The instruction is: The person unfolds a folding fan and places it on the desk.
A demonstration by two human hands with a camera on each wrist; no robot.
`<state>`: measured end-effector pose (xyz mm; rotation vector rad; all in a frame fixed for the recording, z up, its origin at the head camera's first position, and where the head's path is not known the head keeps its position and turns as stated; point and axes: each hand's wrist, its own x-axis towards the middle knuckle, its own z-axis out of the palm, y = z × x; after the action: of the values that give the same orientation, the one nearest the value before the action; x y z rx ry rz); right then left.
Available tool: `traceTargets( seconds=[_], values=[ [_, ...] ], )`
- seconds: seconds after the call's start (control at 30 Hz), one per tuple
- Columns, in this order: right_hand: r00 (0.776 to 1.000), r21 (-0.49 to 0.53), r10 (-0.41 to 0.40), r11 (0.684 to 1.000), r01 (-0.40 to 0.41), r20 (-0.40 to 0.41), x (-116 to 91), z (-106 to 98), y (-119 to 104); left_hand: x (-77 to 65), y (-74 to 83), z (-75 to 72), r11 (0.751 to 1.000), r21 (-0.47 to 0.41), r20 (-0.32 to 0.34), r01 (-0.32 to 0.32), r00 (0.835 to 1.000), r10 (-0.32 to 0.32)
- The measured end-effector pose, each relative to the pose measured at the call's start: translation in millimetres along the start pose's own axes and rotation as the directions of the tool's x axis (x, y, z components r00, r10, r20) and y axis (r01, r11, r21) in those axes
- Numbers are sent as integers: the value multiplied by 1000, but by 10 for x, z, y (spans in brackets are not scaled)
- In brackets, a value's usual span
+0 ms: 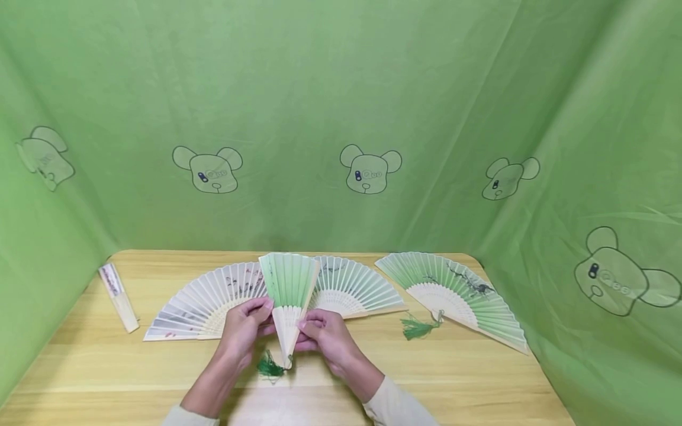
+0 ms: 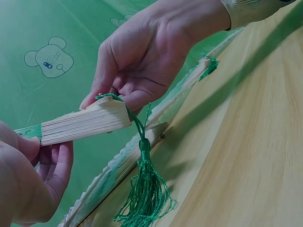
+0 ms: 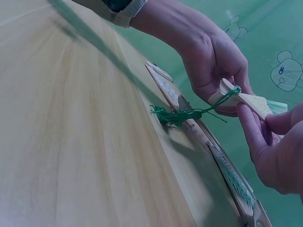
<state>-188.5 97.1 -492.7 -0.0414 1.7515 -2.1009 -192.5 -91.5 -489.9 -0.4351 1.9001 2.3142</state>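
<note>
Both hands hold a partly spread green folding fan (image 1: 288,284) upright above the table, its pale ribs narrowing down to the pivot. My left hand (image 1: 243,331) pinches its left edge between thumb and fingers. On the other edge, the right hand (image 1: 329,338) grips the outer rib the same way. A green tassel (image 2: 146,189) hangs from the pivot, as the left wrist view shows. Behind the held fan lie a spread white fan with a floral print (image 1: 213,296) and a spread pale green fan (image 1: 346,290), each partly covered by it.
At the right lies a spread green fan with a dark branch print (image 1: 453,284), its green tassel (image 1: 418,326) on the wood. A folded fan (image 1: 118,297) rests at the far left of the wooden table (image 1: 96,378). Green cloth walls (image 1: 298,89) surround the back and sides.
</note>
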Motion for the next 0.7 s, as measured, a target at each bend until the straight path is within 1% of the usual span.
traceTargets(
  seconds=[0.17,0.37,0.7],
  values=[
    [1000,24,-1,1000,2,-27,1,-16,3,-1,1,-6,1000,-15,1,1,1000,-1],
    [999,24,7,1000,-6,-51,-6,-45,3,-13,10,-13,999,-40,9,-8,1000,9],
    [996,38,12,999,-9,-85,-21,-95,-20,8,15,1,998,-67,3,9,1000,-9]
  ],
)
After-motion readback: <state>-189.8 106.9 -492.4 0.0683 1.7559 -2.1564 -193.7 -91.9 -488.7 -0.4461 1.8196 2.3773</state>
